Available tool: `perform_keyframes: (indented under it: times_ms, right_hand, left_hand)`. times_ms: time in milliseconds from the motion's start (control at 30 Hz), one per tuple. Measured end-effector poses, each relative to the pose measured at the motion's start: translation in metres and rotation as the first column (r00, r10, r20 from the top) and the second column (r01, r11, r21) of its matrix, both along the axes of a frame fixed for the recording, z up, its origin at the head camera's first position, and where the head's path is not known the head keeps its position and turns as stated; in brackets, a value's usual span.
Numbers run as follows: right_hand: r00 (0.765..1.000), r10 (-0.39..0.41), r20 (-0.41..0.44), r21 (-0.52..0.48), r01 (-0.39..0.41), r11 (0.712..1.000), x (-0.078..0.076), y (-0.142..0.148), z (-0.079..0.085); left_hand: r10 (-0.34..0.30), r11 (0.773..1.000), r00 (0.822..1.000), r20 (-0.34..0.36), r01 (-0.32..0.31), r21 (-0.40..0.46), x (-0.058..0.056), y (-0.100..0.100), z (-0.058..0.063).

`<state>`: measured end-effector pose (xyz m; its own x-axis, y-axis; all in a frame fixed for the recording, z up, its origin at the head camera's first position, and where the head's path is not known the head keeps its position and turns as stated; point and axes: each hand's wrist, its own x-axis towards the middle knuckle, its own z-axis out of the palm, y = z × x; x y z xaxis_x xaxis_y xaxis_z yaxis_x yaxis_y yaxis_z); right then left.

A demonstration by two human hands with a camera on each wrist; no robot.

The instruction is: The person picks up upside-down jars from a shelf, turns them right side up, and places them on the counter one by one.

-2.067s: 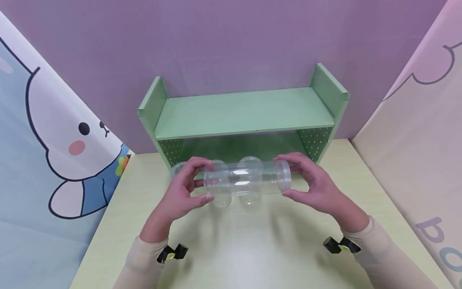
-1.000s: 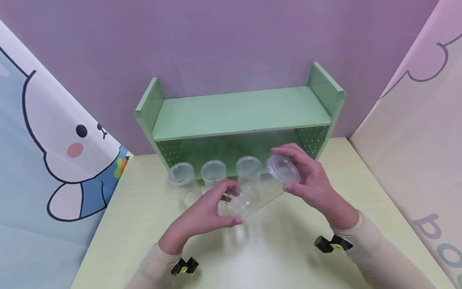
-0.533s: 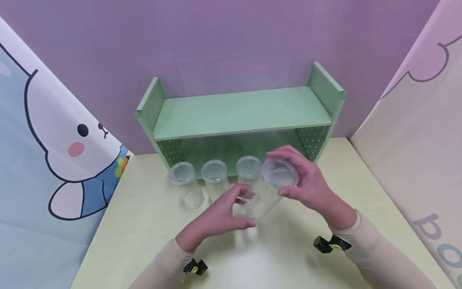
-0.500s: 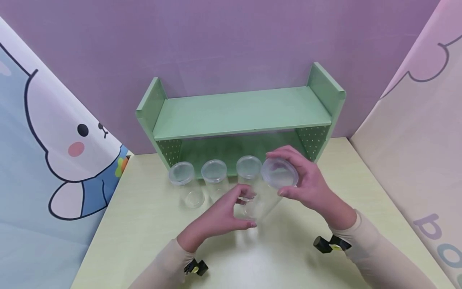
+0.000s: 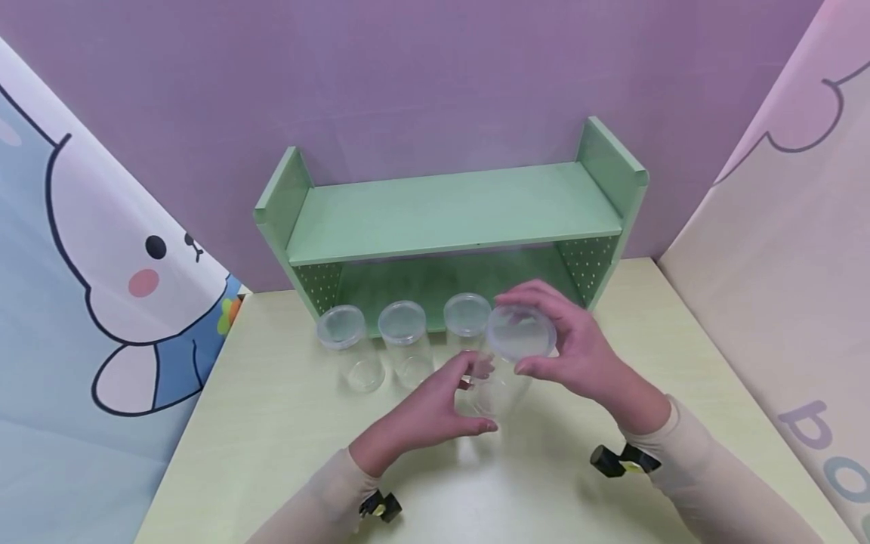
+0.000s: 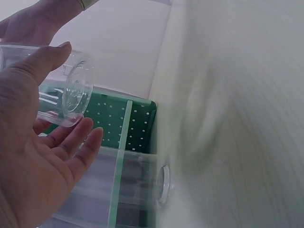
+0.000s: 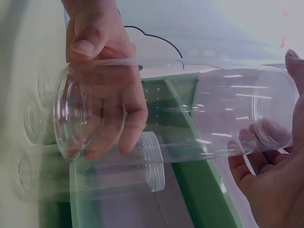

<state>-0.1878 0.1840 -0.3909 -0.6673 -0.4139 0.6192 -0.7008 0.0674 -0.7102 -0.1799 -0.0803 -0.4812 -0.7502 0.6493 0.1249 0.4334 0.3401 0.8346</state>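
Observation:
A clear plastic jar [image 5: 522, 334] with a lid is held tilted above the table by both hands. My right hand [image 5: 574, 344] grips its lidded end, thumb on the near side and fingers on the far side. Around the lower end curl the thumb and fingers of my left hand [image 5: 438, 404]. In the right wrist view the transparent jar [image 7: 204, 114] spans between the two hands and looks empty. Its round base [image 6: 78, 90] shows past the left thumb in the left wrist view. Three similar lidded jars stand in a row: left jar [image 5: 342, 327], middle jar [image 5: 402, 323], right jar [image 5: 467, 314].
Behind the row stands a green two-level shelf [image 5: 455, 215] with perforated sides. The pale wooden table [image 5: 272, 393] carries everything. A purple backdrop [image 5: 442, 75] rises at the back, with printed cloths [image 5: 136, 227] at the sides.
The jar has turned from lying horizontally between the hands to a steeper tilt, lid up. My left hand has moved right and down with its base; the right hand has shifted slightly left. Standing jars stay put.

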Motion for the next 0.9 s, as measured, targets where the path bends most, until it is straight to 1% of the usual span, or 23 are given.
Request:
perform_keyframes:
  times_ms: [100, 200, 400, 533, 600, 767, 900]
  right_hand:
    - [1.000, 0.003, -0.005, 0.010, -0.003, 1.000, -0.001, 0.001, -0.002]
    - [1.000, -0.014, -0.016, 0.036, 0.015, 0.999, -0.002, 0.004, -0.004]
    - [0.997, -0.076, -0.027, 0.102, 0.078, 0.992, -0.006, 0.012, -0.011]
    - [0.992, -0.117, -0.049, 0.138, 0.123, 0.983, -0.012, 0.020, -0.020]
    - [0.989, -0.133, -0.057, 0.136, 0.140, 0.981, -0.017, 0.025, -0.025]
    - [0.985, -0.167, -0.034, 0.088, 0.169, 0.982, -0.032, 0.036, -0.035]
    - [0.981, -0.192, -0.029, 0.071, 0.193, 0.979, -0.041, 0.041, -0.038]
  left_hand:
    - [-0.003, 1.000, 1.000, 0.001, 0.003, 0.013, 0.000, -0.002, -0.001]
    - [0.007, 1.000, 1.000, 0.004, -0.007, 0.016, 0.000, -0.004, -0.002]
    - [0.038, 0.999, 0.999, -0.016, -0.038, -0.020, -0.001, -0.011, -0.004]
    - [0.050, 0.998, 0.998, -0.035, -0.051, -0.044, -0.002, -0.017, -0.007]
    - [0.049, 0.998, 0.998, -0.041, -0.051, -0.043, -0.003, -0.019, -0.009]
    - [0.036, 0.999, 0.998, -0.054, -0.038, -0.029, -0.005, -0.023, -0.013]
    - [0.026, 0.999, 0.998, -0.062, -0.027, -0.021, -0.005, -0.024, -0.016]
